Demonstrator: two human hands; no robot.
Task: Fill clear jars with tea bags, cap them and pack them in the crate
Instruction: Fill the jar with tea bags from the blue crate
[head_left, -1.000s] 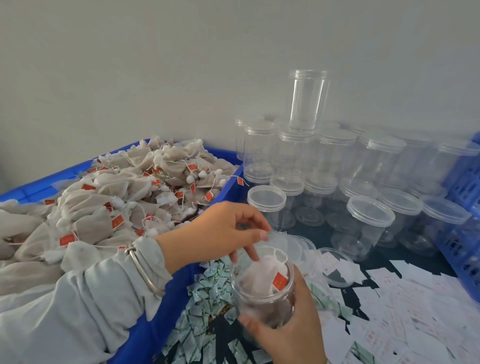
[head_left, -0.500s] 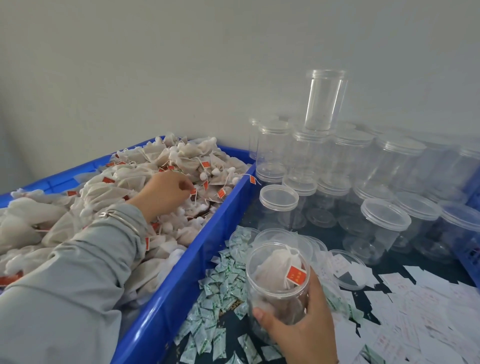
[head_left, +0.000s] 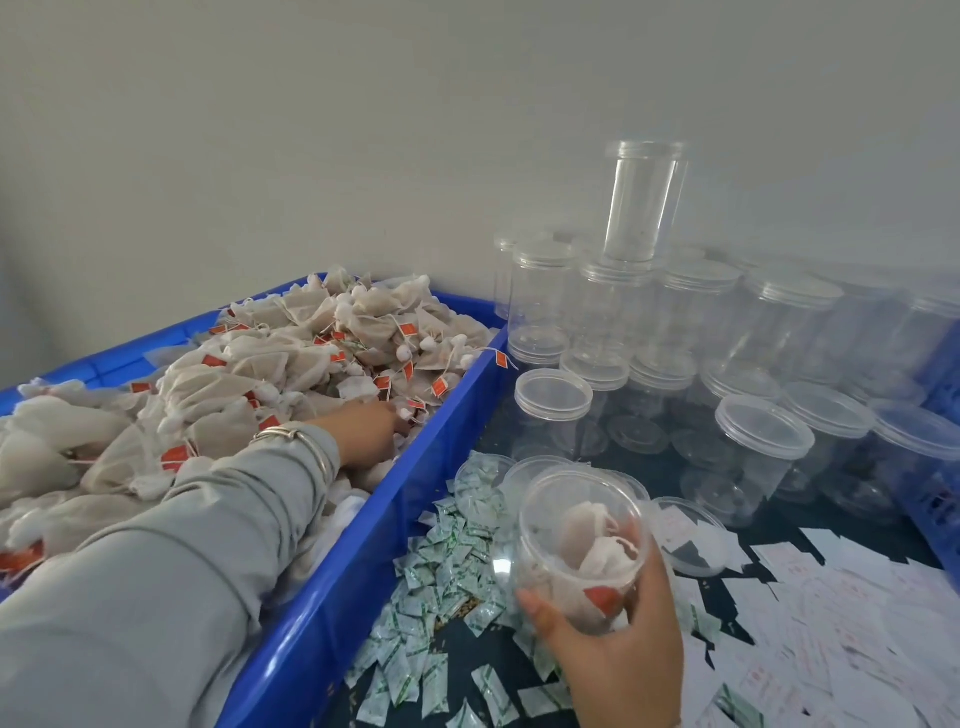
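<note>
Fingers and thumb of the right hand (head_left: 618, 660) wrap around an open clear jar (head_left: 579, 545), down at about 5 o'clock in the view. This jar is tipped a bit, mouth up, with a few tea bags inside and a red tag showing near the bottom.

At about 9 o'clock the left hand (head_left: 366, 431) reaches into the pile of tea bags (head_left: 208, 395) in the big blue bin (head_left: 374, 545). Its fingertips are down among the bags, so I cannot tell if they are pinching one or not. A grey sleeve (head_left: 171, 561) covers the arm, and silver bangles (head_left: 298, 439) sit on the wrist.

Both hands are over a dark table (head_left: 639, 462). Little white and green packets (head_left: 447, 551) lie in a heap on it, just beside the bin, near 6 o'clock. White paper slips (head_left: 841, 623) with red print are spread at about 4 o'clock. A loose clear lid (head_left: 688, 535) lies just to the right of the held jar.

Lots of capped empty jars (head_left: 763, 452) stand and stack from 1 to 3 o'clock, with one tall jar (head_left: 641, 202) on top. Part of a blue crate (head_left: 940, 467) shows at the right edge. Behind everything is a plain pale wall (head_left: 363, 130).
</note>
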